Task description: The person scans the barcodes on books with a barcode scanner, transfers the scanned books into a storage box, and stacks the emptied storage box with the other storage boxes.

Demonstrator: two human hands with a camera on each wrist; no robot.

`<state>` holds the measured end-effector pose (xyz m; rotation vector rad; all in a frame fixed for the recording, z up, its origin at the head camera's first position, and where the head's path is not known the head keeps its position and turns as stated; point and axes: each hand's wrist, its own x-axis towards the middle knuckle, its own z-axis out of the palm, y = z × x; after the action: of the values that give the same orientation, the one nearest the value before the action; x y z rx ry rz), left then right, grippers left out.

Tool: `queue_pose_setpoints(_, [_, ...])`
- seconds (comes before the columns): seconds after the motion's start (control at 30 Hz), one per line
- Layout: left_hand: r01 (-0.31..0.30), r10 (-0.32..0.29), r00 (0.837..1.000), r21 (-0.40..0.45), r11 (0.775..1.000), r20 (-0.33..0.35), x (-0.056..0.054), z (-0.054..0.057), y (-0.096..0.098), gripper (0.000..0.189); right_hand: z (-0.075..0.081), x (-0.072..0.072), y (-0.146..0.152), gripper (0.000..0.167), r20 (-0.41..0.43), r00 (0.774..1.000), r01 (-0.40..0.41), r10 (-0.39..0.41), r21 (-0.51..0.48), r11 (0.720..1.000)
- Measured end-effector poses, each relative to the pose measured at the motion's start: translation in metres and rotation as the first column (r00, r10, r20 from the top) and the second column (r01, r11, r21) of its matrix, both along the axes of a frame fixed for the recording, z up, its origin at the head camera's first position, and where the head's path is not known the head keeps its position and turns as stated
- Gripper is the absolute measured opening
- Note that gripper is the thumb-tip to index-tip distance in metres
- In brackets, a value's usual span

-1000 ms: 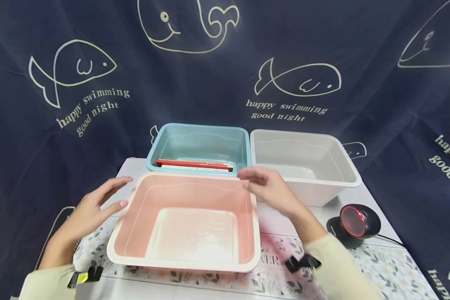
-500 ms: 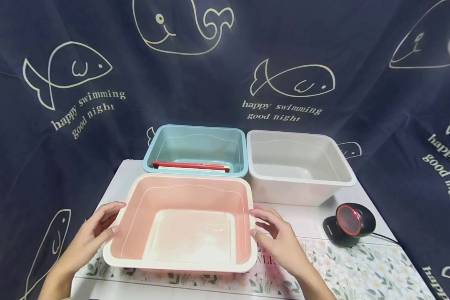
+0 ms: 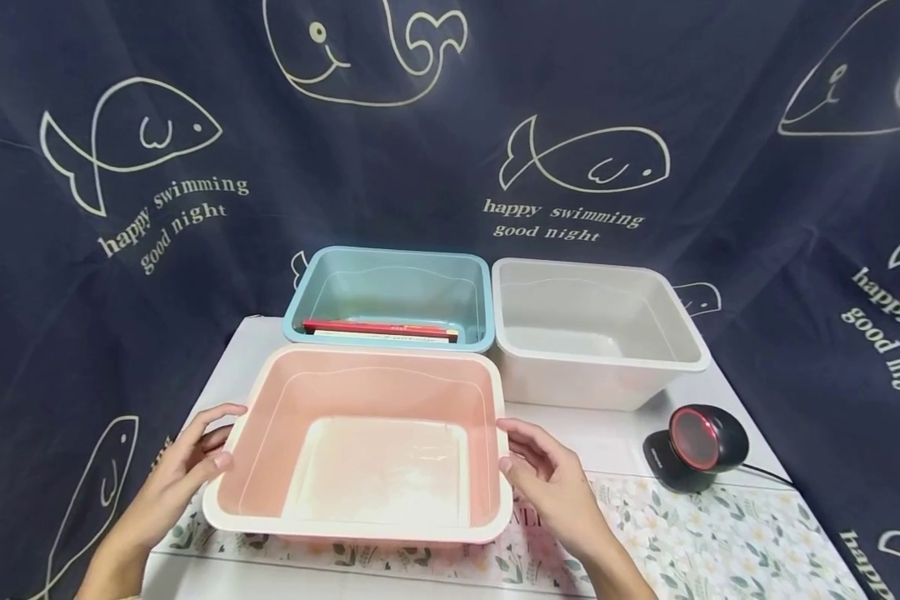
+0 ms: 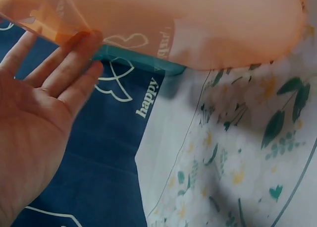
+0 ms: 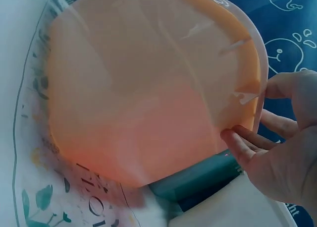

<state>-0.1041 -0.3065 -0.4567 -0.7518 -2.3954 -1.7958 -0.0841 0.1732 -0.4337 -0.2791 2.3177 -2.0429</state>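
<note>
A pink plastic storage bin [image 3: 360, 525] with a pale rim stands at the front of the table, bare inside. At its left side, my left hand [image 3: 167, 493] holds the rim, thumb and forefinger on the edge. The right hand [image 3: 558, 492] does the same at the opposite side. Lower fingers press the outer wall beneath the rim, as the left wrist view shows for the left hand [image 4: 42, 108] and the right wrist view for the right hand [image 5: 280, 157].
Behind stands a blue bin [image 3: 397, 255] with red-edged and white books [image 3: 382, 328] inside. A grey-white bin [image 3: 577, 383] sits beside it. To the right is a black device [image 3: 708, 439] with a red-lit ring and a cable. A flowered mat [image 3: 690, 533] covers part of the table.
Both hands have come down from above the bin's sides and taken hold of its rim. Over the last half second the hands and bin have barely moved.
</note>
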Motion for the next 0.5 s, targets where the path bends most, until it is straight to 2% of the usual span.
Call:
queue_pose_setpoints(0.13, [-0.031, 0.030, 1.000, 0.039, 0.999, 0.006, 0.001, 0.001, 0.004, 0.053, 0.004, 0.000, 0.002, 0.046, -0.007, 1.000, 0.010, -0.010, -0.018, 1.000])
queue_pose_setpoints(0.27, [-0.035, 0.034, 0.999, 0.064, 0.997, 0.018, 0.004, 0.007, 0.011, 0.053, 0.015, 0.003, 0.007, 0.045, -0.017, 0.999, 0.035, -0.035, -0.019, 0.999])
queue_pose_setpoints(0.43, [-0.014, 0.012, 1.000, 0.089, 0.996, 0.022, 0.008, 0.024, 0.025, 0.057, 0.031, 0.008, 0.021, 0.043, -0.091, 0.995, 0.036, -0.037, -0.005, 0.999])
queue_pose_setpoints(0.5, [0.016, -0.015, 1.000, 0.136, 0.991, -0.008, 0.010, 0.033, 0.031, 0.057, 0.038, 0.010, 0.028, 0.042, -0.119, 0.992, 0.033, -0.032, 0.005, 0.999])
